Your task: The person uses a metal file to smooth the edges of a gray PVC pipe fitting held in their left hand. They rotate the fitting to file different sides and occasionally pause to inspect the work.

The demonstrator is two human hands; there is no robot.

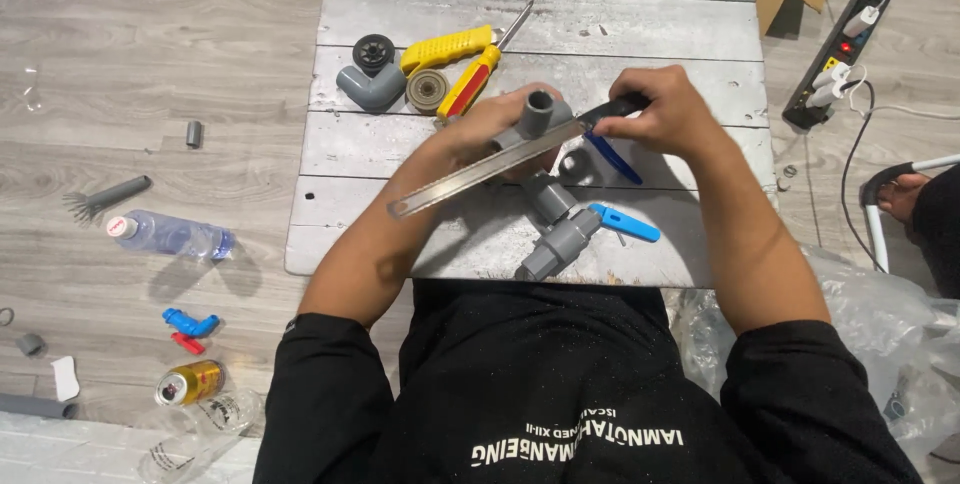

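We gripped the grey pipe tee (pixel 533 116) in our left hand (pixel 480 134) above the whitewashed board (pixel 640 19), its socket upward, so our right hand (pixel 660 114), closed round the handle, could lay the hacksaw blade (pixel 480 169) across it, grey ball valve (pixel 562 234) lying just below.

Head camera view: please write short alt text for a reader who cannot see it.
A person's left hand holds a grey pipe fitting over a whitish wooden board while the right hand draws a saw blade across it. Grey valves with blue handles lie below; yellow tools lie behind.
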